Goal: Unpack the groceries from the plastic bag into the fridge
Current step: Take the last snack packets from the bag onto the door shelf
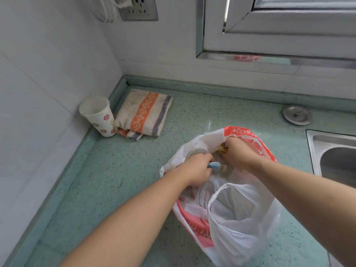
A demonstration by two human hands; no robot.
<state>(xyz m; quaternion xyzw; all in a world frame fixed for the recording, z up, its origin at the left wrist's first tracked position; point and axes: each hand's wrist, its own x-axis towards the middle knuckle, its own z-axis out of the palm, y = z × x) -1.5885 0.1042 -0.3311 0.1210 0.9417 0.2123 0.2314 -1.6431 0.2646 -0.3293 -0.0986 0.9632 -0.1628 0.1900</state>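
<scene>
One plastic bag [227, 214] sits on the desk [119, 182], beside one cup [99, 116] and one towel [143, 112]. Two hands reach inside: left hand [194, 170] fingers curl around a blue item [213, 167]; right hand [238, 152] fingers pinch a yellow packet [223, 150].

**Materials and finishes on your counter**

You have a thin, crinkled, translucent plastic bag [237, 218] with red print on a glossy speckled green stone-look countertop [119, 180]. Beside it you see a brushed stainless-steel sink [316, 151], a woven cloth towel [143, 112], a matt paper cup [99, 116] and smooth white wall tiles [38, 74]
</scene>
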